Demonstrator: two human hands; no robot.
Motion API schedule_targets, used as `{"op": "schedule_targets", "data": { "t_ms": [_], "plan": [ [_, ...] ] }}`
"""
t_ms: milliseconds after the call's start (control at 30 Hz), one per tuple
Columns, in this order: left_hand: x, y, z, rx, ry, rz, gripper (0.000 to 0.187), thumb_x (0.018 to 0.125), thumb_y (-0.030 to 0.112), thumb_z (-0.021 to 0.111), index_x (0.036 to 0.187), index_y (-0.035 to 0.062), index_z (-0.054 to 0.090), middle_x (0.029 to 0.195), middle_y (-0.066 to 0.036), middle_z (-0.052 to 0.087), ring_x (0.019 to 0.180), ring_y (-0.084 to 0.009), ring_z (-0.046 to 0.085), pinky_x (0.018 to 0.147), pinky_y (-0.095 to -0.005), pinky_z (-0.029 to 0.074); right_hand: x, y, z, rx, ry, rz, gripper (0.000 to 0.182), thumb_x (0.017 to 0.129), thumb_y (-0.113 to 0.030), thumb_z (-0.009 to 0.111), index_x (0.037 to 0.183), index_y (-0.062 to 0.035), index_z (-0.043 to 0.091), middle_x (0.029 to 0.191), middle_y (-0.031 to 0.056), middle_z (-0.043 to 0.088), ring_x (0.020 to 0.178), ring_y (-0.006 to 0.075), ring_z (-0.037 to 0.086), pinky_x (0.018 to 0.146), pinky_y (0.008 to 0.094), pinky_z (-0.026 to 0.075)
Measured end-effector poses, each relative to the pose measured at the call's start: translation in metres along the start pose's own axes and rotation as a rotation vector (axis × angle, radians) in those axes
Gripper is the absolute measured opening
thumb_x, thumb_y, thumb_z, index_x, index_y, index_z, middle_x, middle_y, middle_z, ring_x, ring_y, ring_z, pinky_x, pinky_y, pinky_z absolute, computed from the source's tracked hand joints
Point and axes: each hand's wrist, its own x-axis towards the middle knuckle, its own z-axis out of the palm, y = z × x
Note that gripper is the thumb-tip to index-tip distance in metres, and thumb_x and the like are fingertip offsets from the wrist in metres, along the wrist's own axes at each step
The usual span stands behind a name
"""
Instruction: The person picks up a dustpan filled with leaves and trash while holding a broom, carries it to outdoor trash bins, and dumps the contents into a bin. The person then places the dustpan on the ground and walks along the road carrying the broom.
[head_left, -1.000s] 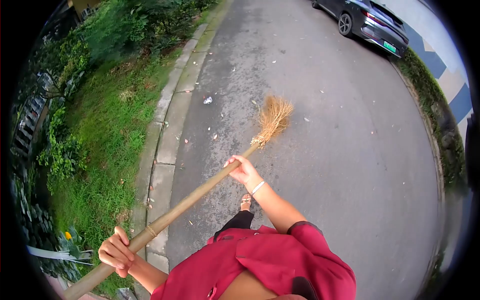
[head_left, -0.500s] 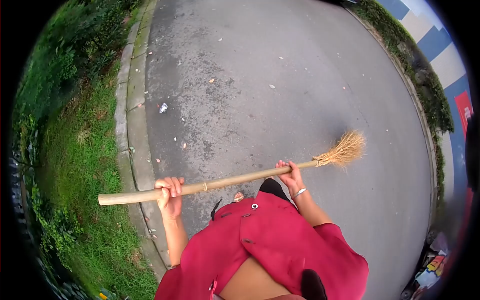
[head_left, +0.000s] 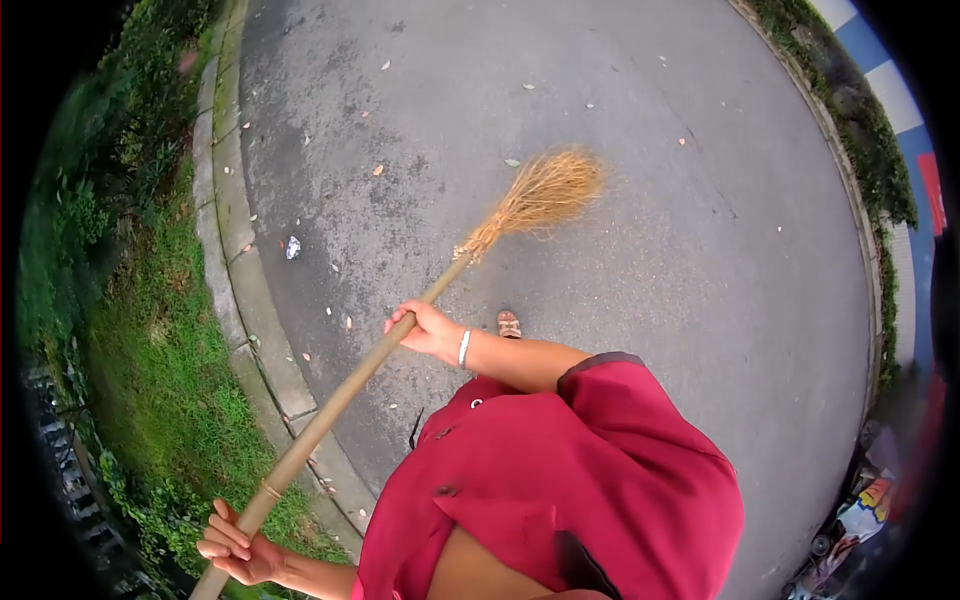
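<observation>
A straw broom (head_left: 345, 392) with a long wooden handle slants across the head view, from the lower left up to its bristles (head_left: 550, 192) near the middle. My right hand (head_left: 425, 330), a pale band at its wrist, is wrapped round the handle below the bristles. Lower down, by the handle's far end, my left hand (head_left: 240, 547) grips the wood with some fingers lifted off it. The bristles fan out over the grey road (head_left: 680, 300). A small white and blue scrap (head_left: 293, 247) lies on the asphalt by the kerb.
A stone kerb (head_left: 235, 235) separates the road from grass (head_left: 170, 370) and bushes on the left. Small leaves (head_left: 378, 170) are scattered about the asphalt. Along the right runs a hedge (head_left: 855, 120) before a blue and white wall. A loaded cart (head_left: 850, 520) stands at the lower right.
The broom has turned from nearly level to a steep slant, its bristles swinging left and forward. My right hand has moved left and slightly up; my left hand has dropped down and left.
</observation>
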Motion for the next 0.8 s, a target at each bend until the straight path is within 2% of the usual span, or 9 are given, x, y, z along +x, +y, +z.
{"op": "schedule_targets", "data": {
  "t_ms": [33, 67, 167, 300, 333, 433, 567, 700, 800],
  "plan": [
    [-0.001, 0.009, 0.008, 0.016, 0.019, 0.054, 0.027, 0.08, 0.024, 0.062, 0.066, 0.0125, 0.042, 0.047, 0.005, 0.031, 0.048, -0.0075, 0.035, 0.086, -0.0338, 0.028, 0.022, 0.0, 0.024, -0.037, -0.067, 0.062, 0.009, 0.079, -0.003, 0.048, 0.072, -0.0015, 0.043, 0.066, 0.0111, 0.045, 0.067, 0.0254, 0.047, 0.073, 0.0411, 0.045],
    [-0.002, 0.013, 0.026, 0.056, -0.063, 0.112, 0.029, 0.085, 0.024, 0.054, 0.063, 0.0128, 0.039, 0.05, 0.004, 0.026, 0.052, -0.0092, 0.032, 0.098, -0.0404, 0.027, 0.039, -0.005, 0.045, -0.074, -0.135, 0.123, 0.011, 0.079, -0.004, 0.049, 0.069, -0.0014, 0.045, 0.065, 0.0112, 0.047, 0.067, 0.0266, 0.049, 0.075, 0.0407, 0.044],
    [0.01, -0.007, 0.041, 0.158, -0.165, 0.319, 0.024, 0.08, 0.03, 0.061, 0.065, 0.0157, 0.049, 0.049, 0.006, 0.03, 0.054, -0.0075, 0.037, 0.1, -0.0419, 0.024, 0.055, -0.031, 0.104, -0.167, -0.281, 0.133, 0.011, 0.079, -0.006, 0.051, 0.07, -0.0012, 0.046, 0.067, 0.0122, 0.049, 0.069, 0.0267, 0.05, 0.076, 0.0414, 0.044],
    [0.044, -0.011, 0.051, -0.017, -0.104, 0.455, 0.018, 0.074, 0.024, 0.067, 0.069, 0.0132, 0.053, 0.047, 0.007, 0.039, 0.051, -0.0062, 0.041, 0.09, -0.0379, 0.024, 0.05, -0.051, 0.146, -0.16, -0.379, 0.22, 0.011, 0.078, -0.007, 0.055, 0.071, -0.002, 0.049, 0.074, 0.0126, 0.053, 0.077, 0.0268, 0.052, 0.079, 0.0409, 0.044],
    [0.057, -0.018, 0.054, -0.094, -0.11, 0.482, 0.023, 0.075, 0.022, 0.067, 0.07, 0.0115, 0.047, 0.047, 0.007, 0.038, 0.049, -0.0067, 0.04, 0.087, -0.0345, 0.025, 0.035, -0.058, 0.154, -0.194, -0.358, 0.23, 0.01, 0.079, -0.008, 0.056, 0.074, -0.0021, 0.05, 0.079, 0.0119, 0.054, 0.081, 0.0266, 0.052, 0.081, 0.0407, 0.043],
    [0.091, -0.066, 0.035, -0.237, 0.046, 0.401, 0.024, 0.072, 0.021, 0.07, 0.082, 0.0073, 0.053, 0.048, 0.007, 0.041, 0.049, -0.0063, 0.041, 0.086, -0.0341, 0.025, 0.013, -0.1, 0.153, -0.246, -0.263, 0.2, 0.009, 0.079, -0.009, 0.058, 0.08, -0.0023, 0.052, 0.087, 0.0107, 0.056, 0.089, 0.0249, 0.052, 0.084, 0.0407, 0.043],
    [0.14, -0.214, 0.021, -0.433, 0.068, 0.072, 0.032, 0.081, 0.027, 0.06, 0.101, 0.0031, 0.051, 0.052, 0.006, 0.032, 0.052, -0.0063, 0.037, 0.091, -0.0356, 0.033, 0.0, -0.196, 0.109, -0.218, -0.123, 0.056, 0.013, 0.079, -0.01, 0.059, 0.087, -0.0028, 0.053, 0.091, 0.0093, 0.057, 0.094, 0.022, 0.052, 0.087, 0.0401, 0.041],
    [0.17, -0.372, 0.116, -0.415, 0.092, -0.381, 0.034, 0.085, 0.026, 0.056, 0.112, 0.0067, 0.048, 0.065, 0.003, 0.037, 0.064, -0.0096, 0.04, 0.085, -0.0345, 0.038, -0.033, -0.322, 0.045, -0.122, 0.043, -0.307, 0.011, 0.078, -0.008, 0.059, 0.085, -0.0034, 0.053, 0.091, 0.0079, 0.056, 0.093, 0.0232, 0.052, 0.086, 0.0415, 0.041],
    [0.168, -0.442, 0.234, -0.557, -0.18, -0.667, 0.028, 0.083, 0.026, 0.057, 0.104, 0.01, 0.049, 0.069, 0.002, 0.038, 0.07, -0.0127, 0.041, 0.083, -0.0367, 0.038, -0.101, -0.399, 0.006, -0.009, 0.146, -0.646, 0.005, 0.077, -0.007, 0.056, 0.08, -0.0042, 0.054, 0.081, 0.0089, 0.059, 0.088, 0.0247, 0.054, 0.079, 0.0429, 0.043]
  ]
}}
